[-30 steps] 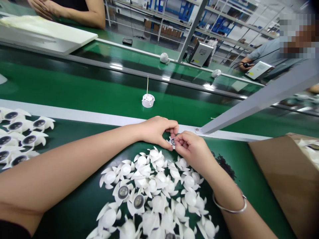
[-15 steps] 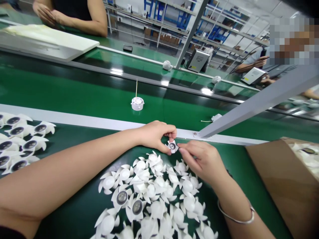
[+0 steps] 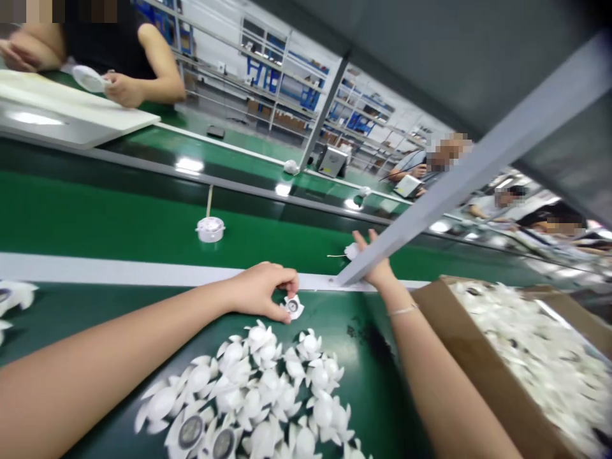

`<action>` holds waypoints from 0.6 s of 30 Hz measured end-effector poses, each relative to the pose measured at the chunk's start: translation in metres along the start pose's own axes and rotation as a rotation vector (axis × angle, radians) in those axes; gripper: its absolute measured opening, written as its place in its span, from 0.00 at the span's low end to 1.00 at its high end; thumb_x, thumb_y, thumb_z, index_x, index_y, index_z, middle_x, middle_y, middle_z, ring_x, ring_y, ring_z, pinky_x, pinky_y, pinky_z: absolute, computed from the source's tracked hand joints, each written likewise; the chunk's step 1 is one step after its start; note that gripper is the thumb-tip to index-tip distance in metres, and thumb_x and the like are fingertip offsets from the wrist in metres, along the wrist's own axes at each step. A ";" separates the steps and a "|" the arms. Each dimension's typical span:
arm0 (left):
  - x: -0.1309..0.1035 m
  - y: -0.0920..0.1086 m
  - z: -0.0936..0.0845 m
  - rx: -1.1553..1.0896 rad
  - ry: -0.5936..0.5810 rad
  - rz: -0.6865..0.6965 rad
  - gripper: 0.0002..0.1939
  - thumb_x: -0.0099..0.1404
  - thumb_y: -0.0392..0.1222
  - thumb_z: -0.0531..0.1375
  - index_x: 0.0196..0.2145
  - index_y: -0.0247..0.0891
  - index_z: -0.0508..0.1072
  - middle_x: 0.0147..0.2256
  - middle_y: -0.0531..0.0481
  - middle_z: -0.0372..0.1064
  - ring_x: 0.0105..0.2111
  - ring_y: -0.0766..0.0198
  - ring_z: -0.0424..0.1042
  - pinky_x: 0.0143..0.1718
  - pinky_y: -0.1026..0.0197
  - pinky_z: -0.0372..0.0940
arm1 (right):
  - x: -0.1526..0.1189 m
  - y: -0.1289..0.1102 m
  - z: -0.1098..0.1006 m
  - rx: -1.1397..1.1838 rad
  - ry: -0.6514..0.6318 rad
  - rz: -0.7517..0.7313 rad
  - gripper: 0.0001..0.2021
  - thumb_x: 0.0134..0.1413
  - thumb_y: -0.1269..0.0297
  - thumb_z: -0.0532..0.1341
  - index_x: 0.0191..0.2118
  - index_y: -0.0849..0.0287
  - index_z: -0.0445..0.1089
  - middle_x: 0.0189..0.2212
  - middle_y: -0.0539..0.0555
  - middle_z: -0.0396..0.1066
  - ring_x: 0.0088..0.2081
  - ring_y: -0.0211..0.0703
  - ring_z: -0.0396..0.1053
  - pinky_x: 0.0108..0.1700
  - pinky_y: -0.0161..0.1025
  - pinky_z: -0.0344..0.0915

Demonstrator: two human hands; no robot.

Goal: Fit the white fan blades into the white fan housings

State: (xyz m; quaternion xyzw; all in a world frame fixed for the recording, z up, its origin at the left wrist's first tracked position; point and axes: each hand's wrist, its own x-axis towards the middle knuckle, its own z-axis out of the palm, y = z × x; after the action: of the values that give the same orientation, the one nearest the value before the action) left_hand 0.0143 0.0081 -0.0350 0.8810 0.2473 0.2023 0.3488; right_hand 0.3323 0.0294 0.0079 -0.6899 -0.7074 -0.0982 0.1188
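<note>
Left hand pinches a fan wheel while the right hand spreads at a corded part

The left hand pinches a small white fan wheel at its left edge, between thumb and bent fingers, above the near surface. The wheel's open side, with a dark round hub, faces up toward the camera; its short blades point outward all round, so it shows no clear long axis.

The right hand is beyond and to the right of the left hand, partly hidden by a slanting post, its visible fingers apart and pointing away from the wearer. Just left of those fingers, on the green strip, lies a white corded part; its thin cord runs left, nearly level. Whether the fingers touch it cannot be told.

Nearer the wearer than the left hand lies a loose pile of fan wheels, most with rounded backs up, a couple with dark hubs up. Beyond the left hand and to its left, a round white housing rests on the strip, a thin cord extending away from it. Right of the right forearm stands a cardboard box full of white pieces.
</note>
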 end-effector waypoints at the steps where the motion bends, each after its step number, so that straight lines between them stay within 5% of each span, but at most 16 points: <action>1: 0.000 0.000 0.000 0.007 0.007 -0.011 0.21 0.47 0.50 0.72 0.36 0.42 0.72 0.35 0.55 0.71 0.36 0.62 0.69 0.37 0.64 0.59 | 0.007 -0.003 0.003 0.001 -0.035 -0.029 0.26 0.45 0.73 0.66 0.53 0.62 0.72 0.50 0.64 0.71 0.48 0.49 0.71 0.47 0.37 0.64; 3: 0.000 0.000 0.000 0.015 0.000 -0.025 0.20 0.48 0.52 0.71 0.36 0.42 0.72 0.35 0.54 0.71 0.36 0.61 0.69 0.38 0.63 0.59 | 0.016 -0.006 0.005 0.015 -0.092 -0.060 0.26 0.41 0.75 0.68 0.50 0.57 0.74 0.48 0.58 0.73 0.46 0.44 0.71 0.48 0.34 0.63; 7: 0.000 0.001 -0.001 0.015 -0.018 -0.068 0.19 0.50 0.52 0.70 0.36 0.43 0.72 0.37 0.54 0.71 0.39 0.60 0.69 0.40 0.63 0.59 | 0.007 -0.002 -0.001 0.018 -0.037 0.041 0.14 0.48 0.70 0.65 0.43 0.57 0.74 0.38 0.54 0.74 0.39 0.43 0.70 0.43 0.34 0.64; 10: 0.000 0.002 -0.001 0.016 -0.027 -0.086 0.19 0.50 0.53 0.70 0.36 0.43 0.72 0.37 0.55 0.71 0.39 0.60 0.69 0.40 0.63 0.59 | -0.027 0.004 -0.021 -0.006 0.140 0.224 0.18 0.54 0.60 0.62 0.48 0.64 0.68 0.42 0.63 0.71 0.44 0.52 0.69 0.45 0.42 0.65; 13: 0.001 0.001 0.000 0.010 -0.027 -0.079 0.20 0.50 0.54 0.70 0.37 0.43 0.72 0.37 0.54 0.71 0.39 0.60 0.69 0.41 0.63 0.59 | -0.075 -0.006 -0.047 -0.009 0.459 0.343 0.25 0.62 0.53 0.53 0.56 0.70 0.58 0.50 0.73 0.64 0.54 0.63 0.63 0.53 0.55 0.62; 15: 0.001 0.001 0.001 0.007 -0.016 -0.065 0.20 0.50 0.54 0.71 0.38 0.43 0.73 0.37 0.54 0.71 0.39 0.60 0.69 0.41 0.63 0.60 | -0.103 -0.026 -0.061 0.133 0.818 0.214 0.21 0.63 0.55 0.52 0.56 0.63 0.57 0.50 0.70 0.64 0.54 0.61 0.64 0.53 0.54 0.63; 16: 0.001 0.000 0.002 0.001 -0.007 -0.059 0.20 0.50 0.53 0.71 0.38 0.43 0.73 0.37 0.54 0.71 0.39 0.61 0.69 0.40 0.63 0.60 | -0.113 -0.038 -0.066 0.253 0.883 0.116 0.18 0.63 0.57 0.52 0.54 0.59 0.58 0.49 0.67 0.65 0.53 0.59 0.66 0.51 0.53 0.65; 18: 0.001 -0.001 0.003 -0.026 0.004 -0.056 0.21 0.50 0.53 0.72 0.38 0.42 0.74 0.37 0.54 0.72 0.38 0.62 0.70 0.40 0.64 0.60 | -0.122 -0.062 -0.067 0.467 0.739 -0.121 0.11 0.61 0.61 0.56 0.48 0.55 0.62 0.45 0.62 0.68 0.48 0.55 0.70 0.49 0.51 0.67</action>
State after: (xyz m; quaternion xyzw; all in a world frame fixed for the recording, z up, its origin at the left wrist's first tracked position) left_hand 0.0167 0.0083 -0.0378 0.8688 0.2700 0.1972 0.3653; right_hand 0.2749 -0.1094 0.0366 -0.5203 -0.6599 -0.1824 0.5105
